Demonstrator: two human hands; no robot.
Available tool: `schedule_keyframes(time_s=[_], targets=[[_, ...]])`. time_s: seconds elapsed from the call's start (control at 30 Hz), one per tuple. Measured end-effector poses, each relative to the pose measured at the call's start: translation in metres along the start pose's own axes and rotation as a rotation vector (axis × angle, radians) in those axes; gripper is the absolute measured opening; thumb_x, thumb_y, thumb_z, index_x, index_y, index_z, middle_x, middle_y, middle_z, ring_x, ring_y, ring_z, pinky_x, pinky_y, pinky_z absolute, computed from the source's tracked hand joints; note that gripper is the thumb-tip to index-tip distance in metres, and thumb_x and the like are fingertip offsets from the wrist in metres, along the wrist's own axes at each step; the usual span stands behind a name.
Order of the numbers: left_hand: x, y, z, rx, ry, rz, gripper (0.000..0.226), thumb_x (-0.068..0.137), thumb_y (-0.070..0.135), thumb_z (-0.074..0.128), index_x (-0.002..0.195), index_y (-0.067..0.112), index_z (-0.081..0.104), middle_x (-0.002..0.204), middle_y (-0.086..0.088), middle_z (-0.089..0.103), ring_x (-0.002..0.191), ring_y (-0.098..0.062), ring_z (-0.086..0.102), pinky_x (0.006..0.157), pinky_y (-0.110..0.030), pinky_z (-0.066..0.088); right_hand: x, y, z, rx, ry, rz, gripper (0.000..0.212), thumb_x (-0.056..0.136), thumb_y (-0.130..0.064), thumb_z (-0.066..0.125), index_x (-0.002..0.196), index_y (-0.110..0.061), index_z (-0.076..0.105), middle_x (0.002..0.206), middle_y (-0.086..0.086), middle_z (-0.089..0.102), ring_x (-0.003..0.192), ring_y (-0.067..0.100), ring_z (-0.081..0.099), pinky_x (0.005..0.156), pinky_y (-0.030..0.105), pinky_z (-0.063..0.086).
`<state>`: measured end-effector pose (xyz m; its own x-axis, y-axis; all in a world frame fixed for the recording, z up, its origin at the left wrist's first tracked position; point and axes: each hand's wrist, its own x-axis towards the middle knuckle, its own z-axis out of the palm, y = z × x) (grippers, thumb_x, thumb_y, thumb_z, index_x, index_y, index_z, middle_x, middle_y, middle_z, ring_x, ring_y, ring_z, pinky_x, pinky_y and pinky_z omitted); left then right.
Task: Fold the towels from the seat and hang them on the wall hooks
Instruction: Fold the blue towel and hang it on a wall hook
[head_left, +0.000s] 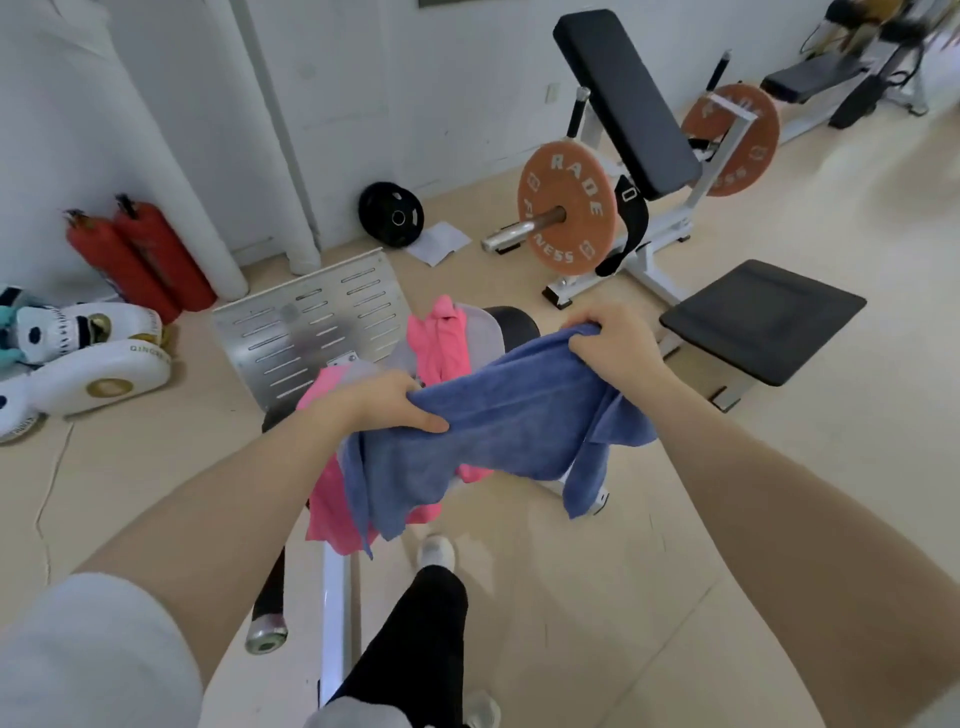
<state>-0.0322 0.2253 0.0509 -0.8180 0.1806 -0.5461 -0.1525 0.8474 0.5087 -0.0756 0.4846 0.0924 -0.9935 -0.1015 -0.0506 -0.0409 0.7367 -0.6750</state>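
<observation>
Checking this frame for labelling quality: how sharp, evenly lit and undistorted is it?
Head view: wide-angle bending curves the walls and forearms; soft even light, faint shadows; blue towel and both hands sharp enough; top-right corner smeared with motion blur.

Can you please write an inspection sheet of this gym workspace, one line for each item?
Surface: black seat of a white-framed machine, mostly covered by towels.
Job's things: blue towel held up over the seat; pink towel lying on the seat and hanging over its near edge. Wall hooks: nothing seen.
Clutter: white paper and black weight plate on the floor.
Hands: left hand and right hand each grip the blue towel's upper edge.
Cables: thin cord on the floor at left.
Surroundings: two red fire extinguishers, white boxing pads, orange plates on a bench machine.
</observation>
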Motion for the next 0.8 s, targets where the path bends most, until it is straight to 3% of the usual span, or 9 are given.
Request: schedule_keyframes(time_s=[0.1,0.2,0.3,0.43,0.57,0.63,0.7,0.8], targets=[[0.025,-0.013,-0.020,0.108,0.078,-0.043,0.051,0.070,0.062,0.066,0.068,0.013,0.053,0.072,-0.001,0.052,0.067,-0.019,0.047,0.062,-0.029,0.037,0.034,0.000,0.017,-0.188,-0.022,-0.023,0.021,0.082,-0.012,0.046,0.087,-0.013,0.066,0.088,0.008,0.066,0.085,0.026,0.059,0.068,0.035,0.046],[0.058,-0.026,-0.041,0.110,0.218,-0.045,0.064,0.074,0.077,0.041,0.057,0.015,0.033,0.066,-0.005,0.043,0.064,-0.021,0.041,0.059,-0.033,0.030,0.079,0.000,0.034,-0.373,-0.087,-0.092,0.019,0.086,-0.015,0.046,0.088,-0.011,0.065,0.085,0.008,0.064,0.084,0.029,0.058,0.072,0.040,0.046],[0.091,-0.041,-0.075,0.059,0.406,-0.046,0.067,0.072,0.078,0.032,0.056,0.013,0.036,0.060,-0.007,0.044,0.061,-0.023,0.044,0.059,-0.036,0.034,0.132,0.000,0.049,-0.385,-0.257,-0.062,0.017,0.089,-0.014,0.047,0.080,-0.010,0.060,0.079,0.008,0.058,0.084,0.029,0.054,0.070,0.035,0.039],[0.141,-0.065,-0.110,0.068,0.535,-0.050,0.045,0.089,0.053,0.046,0.078,0.011,0.057,0.076,-0.005,0.060,0.078,-0.025,0.056,0.065,-0.035,0.040,0.201,-0.002,0.078,-0.368,-0.302,0.001,0.024,0.084,-0.005,0.039,0.079,-0.019,0.058,0.088,0.009,0.065,0.089,0.028,0.057,0.076,0.035,0.039],[0.184,-0.085,-0.085,0.142,0.399,-0.116,0.018,0.092,0.030,0.050,0.095,0.012,0.050,0.096,-0.008,0.056,0.095,-0.030,0.054,0.067,-0.034,0.037,0.242,0.001,0.114,-0.324,-0.313,0.089,0.031,0.082,-0.002,0.035,0.085,-0.020,0.060,0.088,0.006,0.062,0.088,0.028,0.057,0.083,0.041,0.046],[0.198,-0.089,-0.063,0.158,0.350,-0.150,0.031,0.090,0.021,0.052,0.118,0.008,0.048,0.120,-0.013,0.051,0.110,-0.033,0.049,0.082,-0.040,0.041,0.249,0.008,0.129,-0.318,-0.303,0.128,0.030,0.083,-0.003,0.036,0.092,-0.017,0.061,0.092,0.005,0.060,0.090,0.028,0.055,0.086,0.043,0.046],[0.210,-0.079,-0.048,0.153,0.371,-0.064,0.039,0.090,0.018,0.050,0.128,0.008,0.045,0.129,-0.013,0.046,0.117,-0.032,0.044,0.091,-0.041,0.039,0.253,0.021,0.137,-0.334,-0.295,0.146,0.028,0.083,-0.004,0.039,0.095,-0.017,0.061,0.101,0.007,0.060,0.095,0.029,0.054,0.088,0.042,0.044],[0.220,-0.043,-0.033,0.052,0.396,0.290,0.029,0.090,0.014,0.048,0.116,0.006,0.056,0.118,-0.013,0.054,0.106,-0.030,0.052,0.090,-0.035,0.040,0.258,0.045,0.133,-0.396,-0.323,0.180,0.027,0.082,-0.005,0.043,0.101,-0.017,0.059,0.111,0.008,0.054,0.101,0.030,0.053,0.088,0.039,0.042]])
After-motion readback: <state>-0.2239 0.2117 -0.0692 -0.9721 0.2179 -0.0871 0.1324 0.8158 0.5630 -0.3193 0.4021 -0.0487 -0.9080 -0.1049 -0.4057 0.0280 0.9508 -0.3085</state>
